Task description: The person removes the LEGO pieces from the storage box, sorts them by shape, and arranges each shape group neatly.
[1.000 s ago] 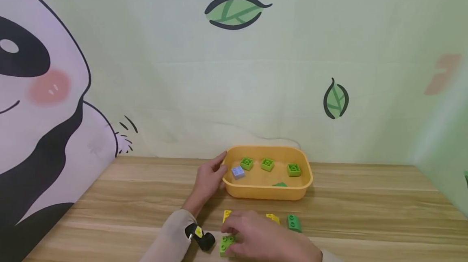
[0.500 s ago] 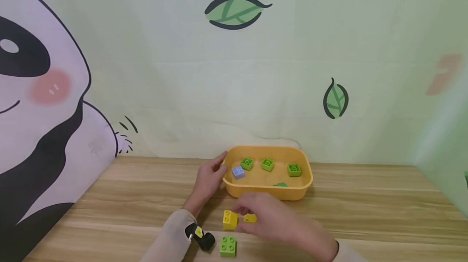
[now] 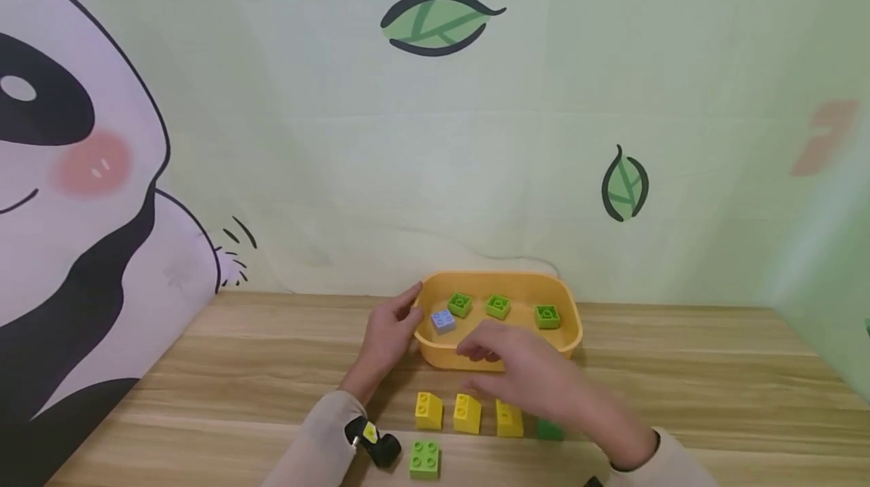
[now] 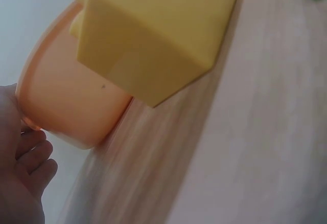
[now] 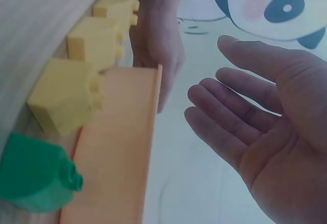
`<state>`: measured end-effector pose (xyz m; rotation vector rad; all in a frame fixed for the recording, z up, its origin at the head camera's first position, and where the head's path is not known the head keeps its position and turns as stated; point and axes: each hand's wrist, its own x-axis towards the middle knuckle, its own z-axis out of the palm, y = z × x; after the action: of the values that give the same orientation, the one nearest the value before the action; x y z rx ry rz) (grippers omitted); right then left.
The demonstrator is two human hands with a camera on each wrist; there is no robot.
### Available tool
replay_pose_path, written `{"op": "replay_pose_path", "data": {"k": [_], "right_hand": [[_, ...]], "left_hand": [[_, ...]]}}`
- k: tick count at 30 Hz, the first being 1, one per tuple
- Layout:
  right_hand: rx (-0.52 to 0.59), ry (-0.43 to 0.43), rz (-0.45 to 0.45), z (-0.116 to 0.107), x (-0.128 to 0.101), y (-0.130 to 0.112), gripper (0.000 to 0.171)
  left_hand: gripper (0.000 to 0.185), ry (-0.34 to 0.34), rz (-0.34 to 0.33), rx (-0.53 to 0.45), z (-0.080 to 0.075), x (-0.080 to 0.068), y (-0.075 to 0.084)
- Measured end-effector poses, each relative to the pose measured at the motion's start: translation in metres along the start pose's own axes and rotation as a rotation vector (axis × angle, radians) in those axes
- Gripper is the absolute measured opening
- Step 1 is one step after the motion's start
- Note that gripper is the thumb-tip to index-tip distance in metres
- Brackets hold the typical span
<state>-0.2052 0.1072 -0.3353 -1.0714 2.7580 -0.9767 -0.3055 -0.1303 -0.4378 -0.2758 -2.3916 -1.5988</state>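
My left hand [image 3: 389, 330] grips the left end of a yellow-orange tray [image 3: 572, 342], thumb at its rim; its fingers [image 4: 28, 165] curl beside the tray wall [image 4: 66, 101]. My right hand [image 3: 519, 370] hovers over the tray's front edge, fingers relaxed and palm empty [image 5: 250, 121]. Three yellow bricks [image 3: 428, 410] [image 3: 467, 413] [image 3: 509, 419] stand in a row in front of the tray. A light green brick [image 3: 424, 459] lies nearer to me. A dark green brick [image 3: 547, 429] sits right of the row, partly hidden by my right forearm.
In the tray lie three green bricks [image 3: 498, 306] and one lilac brick [image 3: 442, 320]. The wooden table [image 3: 714, 381] runs back to a wall cloth with a panda and leaves. A black wrist camera [image 3: 372, 439] sits on my left sleeve.
My right hand left the light green brick, passed over the yellow bricks and rose toward the tray, empty. Three yellow bricks now show in a row. The left hand stayed put.
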Motion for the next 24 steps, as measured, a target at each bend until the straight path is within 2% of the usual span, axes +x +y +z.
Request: {"op": "replay_pose_path", "data": {"k": [5, 11, 15, 20, 24], "right_hand": [[0.001, 0.053, 0.014, -0.009, 0.003, 0.007, 0.026], [-0.030, 0.084, -0.013, -0.016, 0.014, 0.022, 0.023], [-0.053, 0.062, -0.015, -0.021, 0.025, 0.032, 0.025], [-0.050, 0.008, 0.067, -0.020, 0.039, 0.042, 0.027], [-0.042, -0.047, 0.097, -0.017, 0.051, 0.050, 0.028]], "left_hand": [[0.050, -0.006, 0.027, -0.021, -0.001, -0.001, -0.001], [0.051, -0.005, 0.011, -0.023, -0.001, 0.000, 0.000], [0.051, -0.003, 0.004, -0.022, 0.000, 0.000, 0.000], [0.051, -0.001, 0.012, -0.018, 0.000, -0.001, 0.001], [0.051, 0.000, 0.007, -0.015, 0.000, -0.001, 0.001]]}}
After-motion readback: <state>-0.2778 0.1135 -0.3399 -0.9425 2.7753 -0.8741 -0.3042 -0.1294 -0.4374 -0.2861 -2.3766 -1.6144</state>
